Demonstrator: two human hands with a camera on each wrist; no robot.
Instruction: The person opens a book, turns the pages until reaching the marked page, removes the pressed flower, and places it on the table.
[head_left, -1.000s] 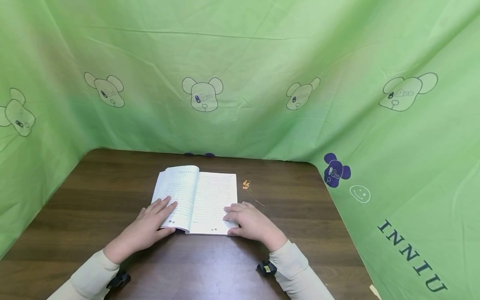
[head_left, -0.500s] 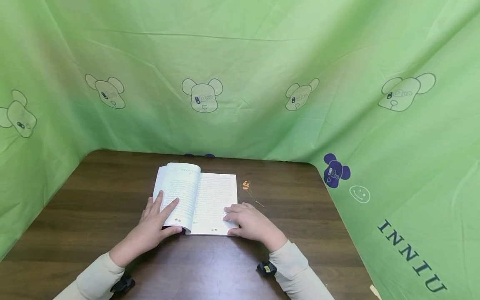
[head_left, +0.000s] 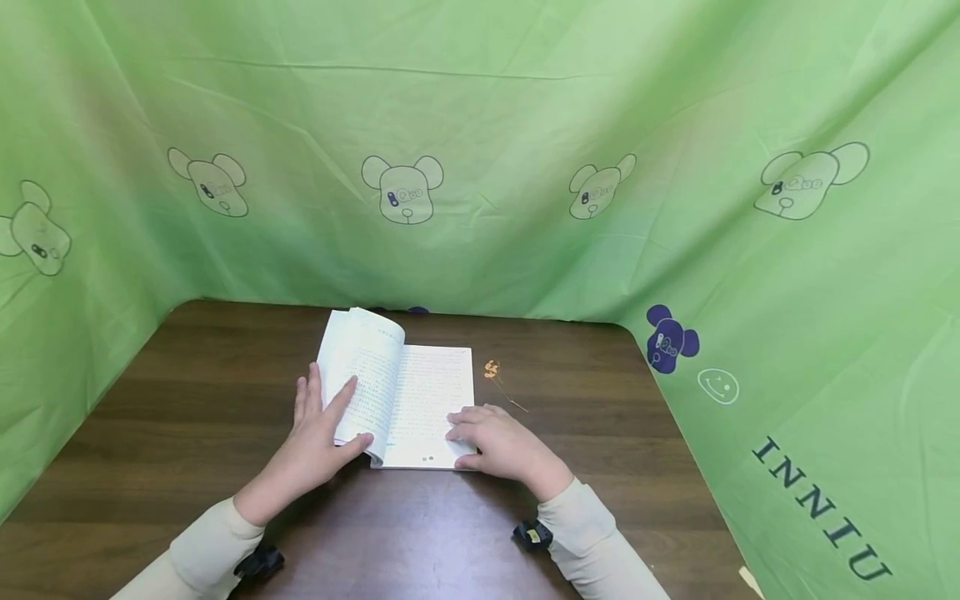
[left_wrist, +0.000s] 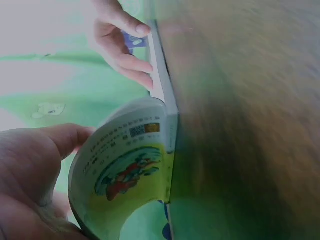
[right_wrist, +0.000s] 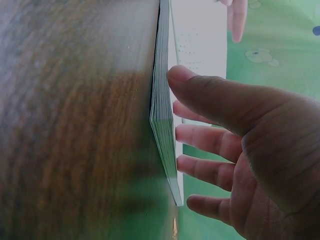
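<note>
While the right hand (head_left: 501, 442) lies flat on the paperback's (head_left: 420, 400) right page mid-worktop (head_left: 600, 467), left hand (head_left: 318, 437) grips the curled glossy left half, thumb underneath I think.

The left half of the book (head_left: 360, 375) has been lifted off the table and curled upward by the left hand (head_left: 318, 442).

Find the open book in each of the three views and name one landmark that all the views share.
Head view: the open book lies mid-table, left pages lifted by the left hand.
Left wrist view: the book fills the lower middle, its colourful cover curled up.
Right wrist view: the book is edge-on, running top to bottom at centre.
Shared landmark: the right hand pressing the right page.
</note>
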